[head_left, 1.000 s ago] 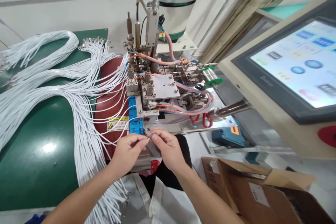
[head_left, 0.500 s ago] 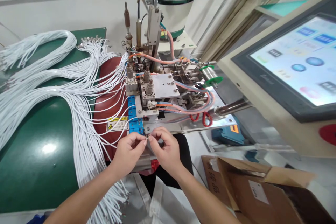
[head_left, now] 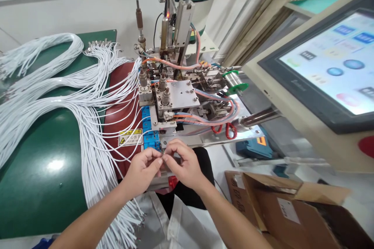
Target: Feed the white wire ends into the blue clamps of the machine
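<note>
My left hand (head_left: pixel 144 169) is closed in a pinch, with a white cable (head_left: pixel 124 160) running in from the left behind its fingers. My right hand (head_left: pixel 182 165) pinches at the cable's tip, its thumb and forefinger meeting the left fingertips; the tip itself is mostly covered. Both hands are just in front of a row of blue clamps (head_left: pixel 151 139) on the bench machine (head_left: pixel 181 95). Several white cables run from a large bundle (head_left: pixel 95 163) into those clamps and under the machine's metal heads.
Left lies a green table top (head_left: pixel 37 179) with cable bundles. A red plate (head_left: pixel 117 118) bears a warning label (head_left: pixel 130 137). A solder wire spool (head_left: pixel 234 82) sits at the machine's right. A touch screen (head_left: pixel 333 66) juts in at right, above an open cardboard box (head_left: pixel 280 210).
The machine's upright rod assembly has shifted right and tilted, and a small red light now glows on it. My fingertips have drawn closer together, covering the cable tip.
</note>
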A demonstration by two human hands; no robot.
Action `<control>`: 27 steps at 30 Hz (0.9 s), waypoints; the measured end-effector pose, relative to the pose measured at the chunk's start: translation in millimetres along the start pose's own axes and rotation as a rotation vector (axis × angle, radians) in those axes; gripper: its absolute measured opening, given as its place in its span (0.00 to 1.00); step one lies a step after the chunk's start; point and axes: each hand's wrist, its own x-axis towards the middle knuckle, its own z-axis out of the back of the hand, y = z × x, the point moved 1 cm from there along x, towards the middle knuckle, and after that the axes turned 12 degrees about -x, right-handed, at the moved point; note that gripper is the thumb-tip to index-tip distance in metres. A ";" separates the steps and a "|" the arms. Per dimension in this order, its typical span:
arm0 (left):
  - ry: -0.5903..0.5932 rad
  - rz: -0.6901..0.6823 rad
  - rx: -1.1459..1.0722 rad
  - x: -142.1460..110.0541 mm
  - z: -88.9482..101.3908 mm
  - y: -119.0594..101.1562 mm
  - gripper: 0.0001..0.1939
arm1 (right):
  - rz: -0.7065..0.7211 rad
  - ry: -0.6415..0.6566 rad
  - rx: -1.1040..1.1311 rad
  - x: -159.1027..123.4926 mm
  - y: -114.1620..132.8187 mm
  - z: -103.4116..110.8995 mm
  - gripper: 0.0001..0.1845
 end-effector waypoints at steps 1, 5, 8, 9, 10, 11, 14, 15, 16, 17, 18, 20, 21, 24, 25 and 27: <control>0.028 0.024 0.008 0.5 1.0 -0.8 0.08 | 0.003 0.075 0.024 1.7 -1.8 3.5 0.05; 0.057 0.052 -0.009 2.1 2.3 -1.9 0.08 | -0.073 0.166 0.151 3.0 -7.4 5.9 0.04; -0.004 0.009 -0.044 2.2 1.3 -0.3 0.08 | -0.173 0.011 0.257 -1.6 -6.7 -4.0 0.05; -0.023 0.006 -0.053 2.0 0.9 0.3 0.08 | -0.199 -0.042 0.269 -3.5 -5.4 -7.9 0.05; -0.039 0.004 -0.056 1.8 0.4 0.8 0.08 | -0.218 -0.086 0.266 -5.5 -4.0 -11.3 0.05; -0.052 0.002 -0.054 1.6 0.0 1.1 0.09 | -0.228 -0.124 0.249 -7.2 -2.5 -14.1 0.05; -0.079 -0.014 -0.040 1.1 -1.1 0.0 0.10 | -0.235 -0.193 0.179 -10.9 0.3 -18.2 0.05; -0.085 -0.018 -0.042 1.0 -1.4 -0.7 0.10 | -0.236 -0.202 0.162 -11.4 0.4 -18.4 0.05; -0.088 -0.019 -0.043 0.9 -1.8 -1.5 0.10 | -0.237 -0.208 0.151 -11.6 0.2 -18.2 0.05; -0.091 -0.021 -0.042 0.8 -2.1 -2.4 0.10 | -0.236 -0.209 0.144 -11.4 -0.1 -17.8 0.05; -0.096 -0.025 -0.038 0.6 -2.5 -3.1 0.10 | -0.228 -0.204 0.135 -10.8 -0.4 -17.2 0.05; -0.103 -0.031 -0.024 0.3 -3.2 -3.8 0.10 | -0.187 -0.184 0.109 -8.8 -0.7 -15.7 0.05; -0.106 -0.033 -0.020 0.2 -3.5 -3.7 0.10 | -0.159 -0.170 0.092 -7.5 -0.7 -14.9 0.05; -0.098 -0.030 -0.007 0.2 -4.2 -1.2 0.09 | -0.085 -0.117 0.043 -3.9 0.3 -11.5 0.04; -0.094 -0.031 0.006 0.2 -4.1 -0.1 0.08 | -0.073 -0.104 0.026 -2.8 0.9 -9.7 0.04; -0.095 -0.043 0.059 0.0 -3.3 1.4 0.07 | -0.066 -0.070 -0.017 -0.7 2.4 -4.5 0.05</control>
